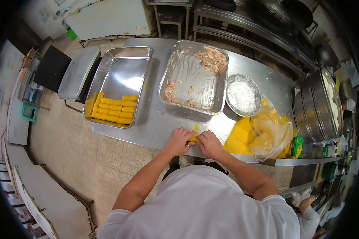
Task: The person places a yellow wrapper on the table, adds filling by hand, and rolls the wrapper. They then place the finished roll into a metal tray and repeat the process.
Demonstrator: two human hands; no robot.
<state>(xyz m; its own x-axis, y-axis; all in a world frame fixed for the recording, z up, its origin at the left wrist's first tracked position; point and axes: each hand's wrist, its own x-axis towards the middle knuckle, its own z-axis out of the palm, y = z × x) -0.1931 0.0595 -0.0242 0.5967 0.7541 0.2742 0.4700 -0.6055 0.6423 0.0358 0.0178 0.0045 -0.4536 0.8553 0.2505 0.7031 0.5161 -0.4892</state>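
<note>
I stand at a long steel table (pixel 155 119) that runs across in front of me. At its right end is a stack of round metal steamers (pixel 316 105) with pale buns in the top one.

On the far left of the table is a deep steel tray (pixel 127 48). Beside it to the right is a second steel tray (pixel 187 75), tilted a little. It is mostly scraped bare, with a heap of chopped filling (pixel 213 59) in its far corner and smears along its near edge.

To my right is a crumpled plastic bag (pixel 271 137) of yellow sheets. A loose stack of yellow wrappers (pixel 239 139) lies against it at the table's near edge. Just behind those is a round metal bowl (pixel 227 95) with something white in it.

The finished rolls (pixel 115 109) are packed side by side in rows at the near end of the left tray.

My left hand (pixel 178 142) and right hand (pixel 210 145) meet at the table's near edge, straight in front of me. Both have their fingers curled down and closed over the yellow roll (pixel 194 139), which is pinched between them on the steel. Only its middle shows between my knuckles, with a scrap of yellow just behind it.
</note>
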